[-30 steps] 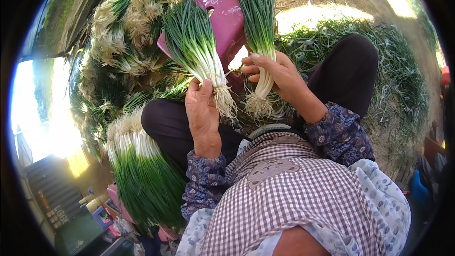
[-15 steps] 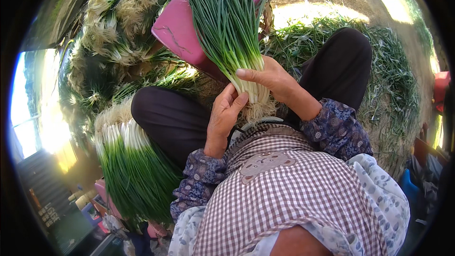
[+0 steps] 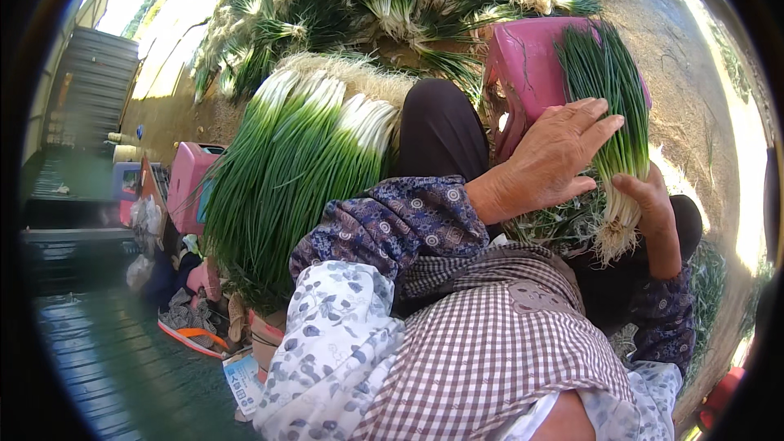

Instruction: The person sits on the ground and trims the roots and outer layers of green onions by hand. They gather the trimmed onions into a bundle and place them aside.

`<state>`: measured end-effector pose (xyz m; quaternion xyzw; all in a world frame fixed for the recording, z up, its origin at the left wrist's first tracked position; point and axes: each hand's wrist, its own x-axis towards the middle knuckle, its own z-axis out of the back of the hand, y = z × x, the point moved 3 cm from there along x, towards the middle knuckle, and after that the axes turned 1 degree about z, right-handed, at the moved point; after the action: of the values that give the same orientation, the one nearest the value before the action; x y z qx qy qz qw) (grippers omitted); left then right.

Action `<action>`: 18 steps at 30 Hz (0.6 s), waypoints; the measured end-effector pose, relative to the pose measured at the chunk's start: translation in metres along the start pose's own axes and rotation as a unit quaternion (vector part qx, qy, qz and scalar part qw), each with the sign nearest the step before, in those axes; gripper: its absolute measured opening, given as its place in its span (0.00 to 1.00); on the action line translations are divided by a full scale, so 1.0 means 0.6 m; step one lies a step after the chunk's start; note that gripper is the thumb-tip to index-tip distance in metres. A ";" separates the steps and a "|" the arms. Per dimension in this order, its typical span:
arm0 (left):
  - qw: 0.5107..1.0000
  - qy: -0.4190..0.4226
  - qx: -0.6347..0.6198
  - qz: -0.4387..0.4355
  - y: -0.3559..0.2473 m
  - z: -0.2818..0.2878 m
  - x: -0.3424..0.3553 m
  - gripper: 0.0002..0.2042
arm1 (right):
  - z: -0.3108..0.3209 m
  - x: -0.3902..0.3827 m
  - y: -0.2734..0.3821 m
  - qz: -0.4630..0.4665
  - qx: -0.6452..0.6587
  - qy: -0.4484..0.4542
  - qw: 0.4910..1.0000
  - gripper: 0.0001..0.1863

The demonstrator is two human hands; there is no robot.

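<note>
A bunch of green onions [image 3: 622, 135] stands at the right with green tops pointing away and pale rooted ends toward me. My right hand [image 3: 653, 208] is closed round its white stems, thumb across the front. Palm down, my left hand [image 3: 547, 155] reaches over from the left with fingers stretched out. Its fingertips overlap the bunch's left edge; whether they touch it I cannot tell. The tops lie over a pink plastic stool [image 3: 529, 53]. Left of my knee rests a large neat pile of green onions [image 3: 294, 163], roots away from me.
Untrimmed green onions [image 3: 392, 0] with bushy roots lie heaped on the ground beyond the pile. Another pink plastic piece [image 3: 186, 184], a grey shoe [image 3: 189, 318] and bags are at the left. Loose green leaves [image 3: 563, 220] lie between my knees.
The view has swung left, so everything sits further right. My left hand has let go of the white stems and opened over the stool. The right hand still holds the bunch.
</note>
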<state>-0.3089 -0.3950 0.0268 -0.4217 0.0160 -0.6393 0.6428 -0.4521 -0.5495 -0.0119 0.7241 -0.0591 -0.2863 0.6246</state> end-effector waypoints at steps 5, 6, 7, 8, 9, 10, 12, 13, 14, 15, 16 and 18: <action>0.970 0.018 0.160 -0.183 0.001 0.003 0.073 0.44 | -0.011 0.004 0.125 0.046 -0.189 0.060 0.979 0.33; 0.969 -0.001 0.153 -0.193 0.007 0.016 0.085 0.44 | -0.006 0.013 0.144 0.044 -0.237 0.082 0.967 0.34; 0.967 -0.021 0.148 -0.204 0.009 0.034 0.098 0.43 | -0.014 0.016 0.173 0.069 -0.254 0.092 0.960 0.35; 0.965 -0.041 0.144 -0.214 0.010 0.051 0.107 0.43 | -0.024 0.020 0.199 0.095 -0.271 0.104 0.952 0.36; 0.956 -0.058 0.196 -0.213 0.000 0.074 0.123 0.42 | -0.017 0.022 0.222 0.128 -0.260 0.098 0.952 0.39; 0.942 -0.083 0.254 -0.204 -0.008 0.108 0.129 0.41 | -0.037 0.026 0.258 0.144 -0.304 0.129 0.933 0.41; 0.894 -0.100 0.393 -0.192 -0.021 0.185 0.122 0.40 | -0.083 0.042 0.312 0.269 -0.432 0.113 0.853 0.42; 0.882 -0.127 0.407 -0.199 -0.029 0.224 0.116 0.33 | -0.107 0.052 0.339 0.333 -0.491 0.103 0.798 0.43; 0.870 -0.146 0.427 -0.200 -0.036 0.264 0.101 0.27 | -0.149 0.064 0.359 0.387 -0.498 0.134 0.764 0.42; 0.839 -0.151 0.476 -0.213 -0.046 0.303 0.090 0.29 | -0.185 0.067 0.385 0.439 -0.508 0.153 0.725 0.41; 0.804 -0.155 0.529 -0.223 -0.055 0.345 0.075 0.32 | -0.238 0.069 0.407 0.466 -0.481 0.205 0.714 0.37; 0.813 -0.086 0.569 -0.093 -0.094 0.413 0.042 0.33 | -0.337 0.074 0.446 0.489 -0.437 0.325 0.681 0.26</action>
<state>-0.2115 -0.2772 0.2310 -0.0336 -0.4451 -0.5524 0.7040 -0.2437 -0.4502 0.2353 0.2845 -0.0663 0.3199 0.9013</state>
